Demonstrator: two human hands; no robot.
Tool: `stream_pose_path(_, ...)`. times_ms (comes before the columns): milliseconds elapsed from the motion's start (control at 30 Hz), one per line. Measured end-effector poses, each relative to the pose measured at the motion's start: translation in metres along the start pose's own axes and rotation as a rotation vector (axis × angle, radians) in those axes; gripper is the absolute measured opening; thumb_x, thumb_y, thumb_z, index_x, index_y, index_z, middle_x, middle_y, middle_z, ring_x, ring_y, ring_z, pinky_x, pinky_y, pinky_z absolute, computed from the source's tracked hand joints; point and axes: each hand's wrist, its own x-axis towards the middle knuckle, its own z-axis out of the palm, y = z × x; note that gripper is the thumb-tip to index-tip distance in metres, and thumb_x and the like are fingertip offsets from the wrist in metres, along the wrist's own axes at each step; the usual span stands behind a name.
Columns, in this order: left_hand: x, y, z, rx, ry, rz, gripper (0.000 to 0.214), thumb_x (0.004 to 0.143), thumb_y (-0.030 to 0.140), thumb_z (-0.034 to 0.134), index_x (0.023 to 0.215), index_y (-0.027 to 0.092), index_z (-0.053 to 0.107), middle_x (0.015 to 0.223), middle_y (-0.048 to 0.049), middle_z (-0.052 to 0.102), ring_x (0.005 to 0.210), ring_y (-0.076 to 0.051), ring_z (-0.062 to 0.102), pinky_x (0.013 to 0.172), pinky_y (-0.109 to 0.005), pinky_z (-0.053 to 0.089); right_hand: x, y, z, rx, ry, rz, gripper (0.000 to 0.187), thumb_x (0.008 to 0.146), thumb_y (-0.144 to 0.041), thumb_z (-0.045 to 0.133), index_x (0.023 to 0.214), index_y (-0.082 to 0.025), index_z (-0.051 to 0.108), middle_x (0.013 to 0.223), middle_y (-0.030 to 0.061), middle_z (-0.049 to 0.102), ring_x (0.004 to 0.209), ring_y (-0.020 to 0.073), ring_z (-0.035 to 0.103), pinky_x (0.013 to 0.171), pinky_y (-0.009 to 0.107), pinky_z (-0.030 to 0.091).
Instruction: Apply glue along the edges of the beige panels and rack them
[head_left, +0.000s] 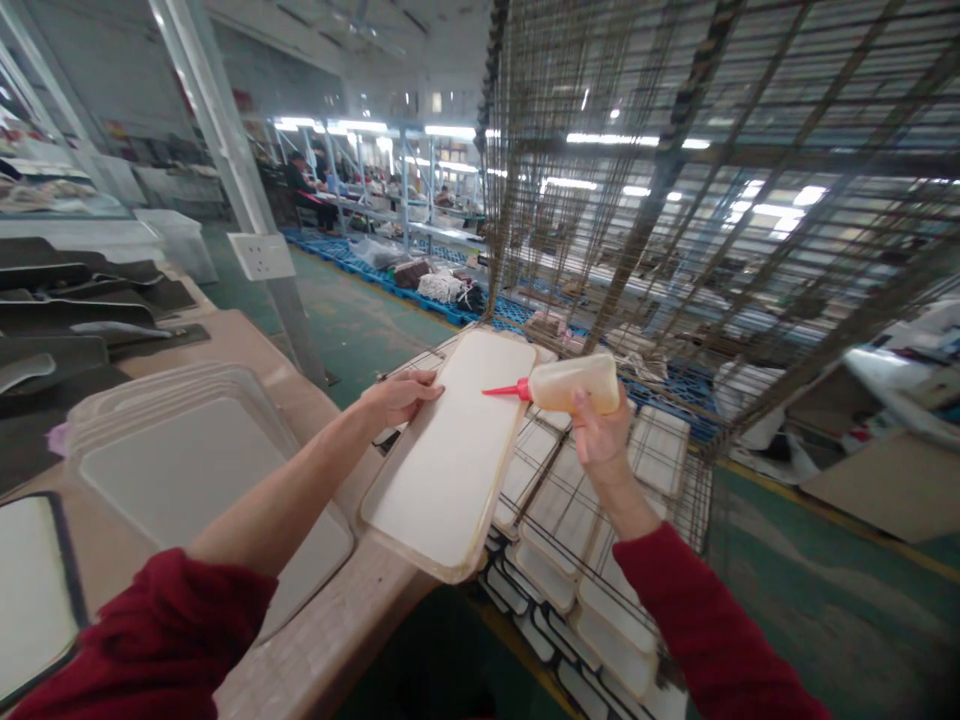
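My left hand (405,398) grips the left edge of a white rounded rectangular panel (457,450), thumb on its face and the other fingers partly hidden at the edge. The panel is tilted, its near end by the table's edge. In my right hand (602,425) is a squeeze bottle (574,383) of pale yellowish liquid, lying nearly level. Its red nozzle (506,390) points left over the panel's right half; whether the tip touches the surface I cannot tell. A yellowish line runs along the panel's right edge.
On the brown table (300,650) at left lies a stack of pale rounded panels (187,460), with dark curved pieces (67,300) behind. Wire racks (547,500) with many similar panels stand at right; a raised wire grid (660,180) rises above. A post with a socket box (262,257) stands ahead.
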Motion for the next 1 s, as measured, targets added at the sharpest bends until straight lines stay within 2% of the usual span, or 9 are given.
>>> stream_pose_path(233,0.002,-0.006,-0.005,0.023,0.021,0.025,0.038,0.055,0.014,0.08,0.091,0.012,0.068,0.066,-0.0037,0.071,0.057,-0.019,0.065,0.055,-0.026,0.052,-0.095,0.002,-0.03,-0.089,-0.161,0.187,0.057,0.059,-0.029,0.082,0.111,-0.022,0.062,0.094,0.0039,0.071,0.08,0.0212,0.067,0.069,0.032,0.056)
stream_pose_path(333,0.0,-0.01,-0.002,0.034,0.007,0.059,0.043,0.05,0.02,0.083,0.09,0.013,0.068,0.066,-0.0033,0.071,0.057,-0.018,0.065,0.054,-0.025,0.051,-0.081,0.0,-0.03,-0.005,-0.009,0.181,0.055,0.057,-0.03,0.083,0.107,-0.02,0.063,0.093,0.0042,0.071,0.079,0.0201,0.066,0.073,0.032,0.055)
stream_pose_path(433,-0.007,-0.015,0.005,0.047,-0.042,0.069,0.045,0.05,0.028,0.084,0.089,0.012,0.068,0.069,-0.0049,0.072,0.058,-0.018,0.065,0.052,-0.024,0.049,-0.038,-0.006,-0.023,0.112,0.191,0.122,0.05,0.055,-0.036,0.083,0.098,-0.019,0.063,0.085,0.0028,0.07,0.075,0.0174,0.064,0.073,0.033,0.054)
stream_pose_path(600,-0.019,-0.021,0.017,0.043,-0.119,0.063,0.047,0.053,0.032,0.084,0.093,0.014,0.068,0.069,-0.0032,0.071,0.059,-0.017,0.065,0.051,-0.022,0.047,0.011,-0.004,-0.019,0.122,0.259,0.049,0.05,0.053,-0.041,0.081,0.092,-0.02,0.06,0.082,-0.0002,0.068,0.074,0.0162,0.063,0.077,0.037,0.053)
stream_pose_path(667,-0.021,-0.021,0.018,0.029,-0.115,0.068,0.047,0.054,0.032,0.084,0.094,0.015,0.068,0.069,-0.0028,0.07,0.06,-0.018,0.065,0.052,-0.022,0.047,0.004,-0.002,-0.022,0.101,0.252,0.055,0.048,0.054,-0.04,0.081,0.092,-0.021,0.06,0.08,-0.0012,0.068,0.072,0.0152,0.063,0.075,0.035,0.053)
stream_pose_path(767,-0.021,-0.021,0.012,0.001,-0.062,0.046,0.047,0.052,0.028,0.084,0.094,0.015,0.068,0.069,-0.0037,0.071,0.059,-0.02,0.066,0.053,-0.024,0.049,-0.037,-0.002,-0.027,0.052,0.184,0.104,0.044,0.057,-0.036,0.081,0.093,-0.019,0.063,0.079,0.0011,0.07,0.069,0.0166,0.064,0.068,0.032,0.054)
stream_pose_path(833,-0.02,-0.022,0.006,-0.013,-0.022,0.038,0.05,0.05,0.026,0.084,0.096,0.015,0.069,0.07,-0.0044,0.072,0.06,-0.02,0.066,0.054,-0.025,0.05,-0.073,-0.005,-0.031,0.005,0.095,0.143,0.044,0.056,-0.03,0.082,0.095,-0.017,0.065,0.078,0.0042,0.071,0.068,0.0197,0.065,0.063,0.031,0.055)
stream_pose_path(900,-0.019,-0.024,0.001,-0.013,0.003,0.054,0.055,0.049,0.026,0.084,0.1,0.014,0.068,0.072,-0.005,0.072,0.06,-0.021,0.067,0.054,-0.026,0.051,-0.1,-0.009,-0.033,-0.089,-0.101,0.183,0.051,0.057,-0.029,0.081,0.104,-0.02,0.064,0.081,0.0034,0.071,0.067,0.0202,0.066,0.058,0.029,0.055)
stream_pose_path(1000,-0.021,-0.029,0.001,0.018,-0.021,0.073,0.057,0.051,0.031,0.084,0.103,0.014,0.067,0.073,-0.0056,0.072,0.059,-0.022,0.067,0.052,-0.026,0.05,-0.095,-0.012,-0.027,-0.137,-0.096,0.124,0.054,0.054,-0.029,0.083,0.104,-0.021,0.064,0.085,0.0034,0.071,0.07,0.021,0.066,0.06,0.03,0.056)
